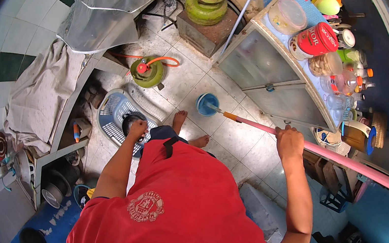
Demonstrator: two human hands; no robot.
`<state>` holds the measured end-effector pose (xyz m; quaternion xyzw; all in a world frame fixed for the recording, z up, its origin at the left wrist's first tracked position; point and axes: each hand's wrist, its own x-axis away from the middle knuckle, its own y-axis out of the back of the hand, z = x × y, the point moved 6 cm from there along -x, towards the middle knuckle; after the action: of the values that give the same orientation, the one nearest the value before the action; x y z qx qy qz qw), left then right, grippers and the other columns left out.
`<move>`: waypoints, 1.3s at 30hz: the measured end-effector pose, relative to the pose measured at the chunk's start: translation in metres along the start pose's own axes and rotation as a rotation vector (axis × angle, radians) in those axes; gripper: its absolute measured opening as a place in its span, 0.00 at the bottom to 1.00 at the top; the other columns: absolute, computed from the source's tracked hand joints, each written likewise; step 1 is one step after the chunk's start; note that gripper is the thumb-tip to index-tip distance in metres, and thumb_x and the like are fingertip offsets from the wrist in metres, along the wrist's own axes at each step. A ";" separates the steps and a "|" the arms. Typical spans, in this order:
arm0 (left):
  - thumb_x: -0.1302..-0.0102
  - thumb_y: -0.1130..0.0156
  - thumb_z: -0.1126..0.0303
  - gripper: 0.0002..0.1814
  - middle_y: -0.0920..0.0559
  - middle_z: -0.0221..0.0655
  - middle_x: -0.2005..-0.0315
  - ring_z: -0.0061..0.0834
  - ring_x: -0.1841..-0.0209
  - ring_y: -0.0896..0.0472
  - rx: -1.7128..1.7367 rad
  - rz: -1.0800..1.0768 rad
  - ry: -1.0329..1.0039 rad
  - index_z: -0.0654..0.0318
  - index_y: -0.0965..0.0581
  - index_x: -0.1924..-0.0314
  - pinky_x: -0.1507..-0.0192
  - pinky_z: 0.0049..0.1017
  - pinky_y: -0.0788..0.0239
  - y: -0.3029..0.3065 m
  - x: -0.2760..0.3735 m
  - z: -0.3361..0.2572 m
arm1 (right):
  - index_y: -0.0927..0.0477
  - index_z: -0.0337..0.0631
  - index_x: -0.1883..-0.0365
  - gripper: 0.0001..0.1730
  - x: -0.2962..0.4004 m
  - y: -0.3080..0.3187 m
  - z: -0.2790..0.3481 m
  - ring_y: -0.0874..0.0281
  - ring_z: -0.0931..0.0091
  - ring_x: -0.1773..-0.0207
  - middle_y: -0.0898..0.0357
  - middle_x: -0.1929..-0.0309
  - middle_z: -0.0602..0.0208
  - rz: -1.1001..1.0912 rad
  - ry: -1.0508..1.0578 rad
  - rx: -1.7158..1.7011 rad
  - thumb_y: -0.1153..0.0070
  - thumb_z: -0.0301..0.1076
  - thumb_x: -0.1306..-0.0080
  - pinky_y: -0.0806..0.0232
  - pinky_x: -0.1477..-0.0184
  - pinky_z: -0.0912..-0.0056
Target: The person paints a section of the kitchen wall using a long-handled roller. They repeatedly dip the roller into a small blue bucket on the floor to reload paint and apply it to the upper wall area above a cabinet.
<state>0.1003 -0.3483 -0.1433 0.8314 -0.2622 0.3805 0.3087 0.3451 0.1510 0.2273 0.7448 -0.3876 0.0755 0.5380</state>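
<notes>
My right hand (289, 144) is closed around a long pink pole (352, 168), which slants across the right side of the view. The pole's orange section (230, 116) and thin pale tip point to a small blue bucket (203, 98) on the tiled floor; the tip overlaps the bucket's mouth. On the left, my left hand (138, 129) has curled fingers over a glossy black round object (129, 120). Whether the fingers grip it is hidden. That object appears in or above a blue and white plastic laundry basket (110, 100) beside my legs.
Near the basket stands a green gas cylinder (147, 74) with an orange hose. Another green cylinder (206, 7) rests on a box behind it. A glass-doored cabinet (262, 60) bears jars and bottles at right. A cloth-draped counter (41, 96) lies left.
</notes>
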 end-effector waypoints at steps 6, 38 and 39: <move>0.30 0.45 0.59 0.18 0.16 0.36 0.65 0.28 0.69 0.15 -0.017 0.011 0.010 0.66 0.22 0.51 0.73 0.27 0.22 -0.005 -0.003 -0.004 | 0.15 0.48 0.59 0.12 0.003 -0.011 0.004 0.19 0.70 0.53 0.19 0.59 0.65 -0.008 -0.017 0.009 0.51 0.34 0.31 0.26 0.55 0.67; 0.29 0.44 0.57 0.18 0.16 0.35 0.66 0.27 0.68 0.15 -0.048 0.041 0.007 0.65 0.23 0.51 0.73 0.28 0.22 -0.005 -0.001 -0.021 | 0.18 0.48 0.57 0.10 0.022 -0.054 0.063 0.20 0.71 0.54 0.20 0.59 0.67 0.002 -0.132 -0.028 0.49 0.34 0.33 0.28 0.57 0.68; 0.29 0.44 0.57 0.18 0.16 0.35 0.66 0.27 0.69 0.15 -0.048 0.040 0.011 0.65 0.23 0.51 0.73 0.28 0.22 -0.004 -0.003 -0.019 | 0.18 0.48 0.57 0.10 0.024 -0.053 0.062 0.20 0.70 0.54 0.20 0.59 0.67 0.000 -0.130 -0.028 0.49 0.34 0.33 0.28 0.57 0.68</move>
<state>0.0928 -0.3311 -0.1370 0.8162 -0.2862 0.3849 0.3221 0.3780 0.0921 0.1751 0.7406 -0.4228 0.0216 0.5219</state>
